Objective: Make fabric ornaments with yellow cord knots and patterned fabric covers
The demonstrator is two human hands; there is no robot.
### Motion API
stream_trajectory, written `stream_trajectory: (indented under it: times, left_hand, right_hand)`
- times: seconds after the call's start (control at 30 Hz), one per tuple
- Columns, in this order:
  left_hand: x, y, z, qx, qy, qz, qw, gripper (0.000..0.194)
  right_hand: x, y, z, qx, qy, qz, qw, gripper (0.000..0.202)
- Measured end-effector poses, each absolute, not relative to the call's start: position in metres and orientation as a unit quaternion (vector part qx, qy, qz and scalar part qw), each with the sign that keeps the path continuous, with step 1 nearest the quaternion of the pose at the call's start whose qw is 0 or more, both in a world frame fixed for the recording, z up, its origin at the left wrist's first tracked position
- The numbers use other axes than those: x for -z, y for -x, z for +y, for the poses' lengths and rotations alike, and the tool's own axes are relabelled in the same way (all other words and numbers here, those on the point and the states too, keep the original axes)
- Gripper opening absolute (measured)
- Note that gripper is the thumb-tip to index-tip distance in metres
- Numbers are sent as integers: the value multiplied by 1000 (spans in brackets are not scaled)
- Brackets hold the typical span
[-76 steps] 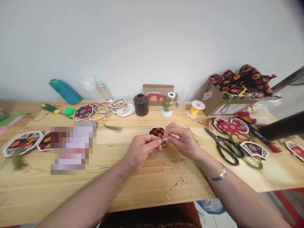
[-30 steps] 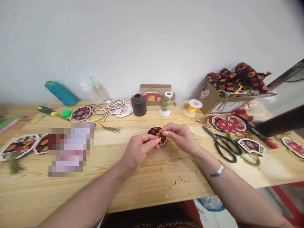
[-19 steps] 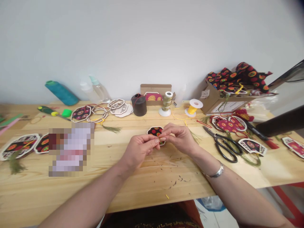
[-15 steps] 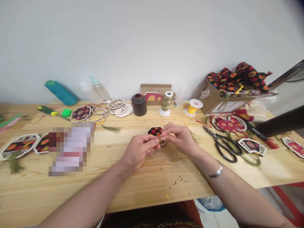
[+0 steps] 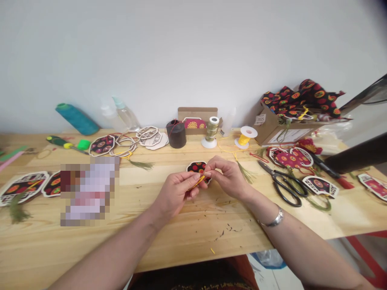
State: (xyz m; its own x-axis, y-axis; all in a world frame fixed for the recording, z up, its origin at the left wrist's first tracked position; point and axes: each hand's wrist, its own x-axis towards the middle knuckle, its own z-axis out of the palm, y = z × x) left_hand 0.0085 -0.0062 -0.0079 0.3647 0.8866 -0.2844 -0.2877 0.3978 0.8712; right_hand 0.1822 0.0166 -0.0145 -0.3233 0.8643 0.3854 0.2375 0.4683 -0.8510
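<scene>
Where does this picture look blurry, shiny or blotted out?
Head view, left: blocky pixels hide something on the table, and the pink strip at the edge looks smeared; head view, right: the bracelet glints and the top corner is dark; head view, middle: the left hand and right hand show fairly clearly, but the yellow piece between them lacks fine detail.

See black loop-handled metal scissors [image 5: 274, 173] on pale wooden table [image 5: 181, 241], right of white-rimmed rounded black fabric pendant [image 5: 196, 166]; conical teal thread spool [image 5: 78, 119] back left; dark patterned cloth [image 5: 305, 96] in rectangular brown cardboard box [image 5: 269, 125] back right.
</scene>
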Motion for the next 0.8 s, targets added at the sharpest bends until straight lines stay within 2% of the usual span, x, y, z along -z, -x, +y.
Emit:
stream_trajectory:
  times: [0.43,0.8]
  left_hand:
    - [8,-9,-6,-396,-521,486,580,15]
    - [10,-10,-6,-413,-535,493,548,13]
  right_hand:
    - [15,-179,16,-312,389,-744,445,15]
    - [19,-176,15,-312,411,-736,438,14]
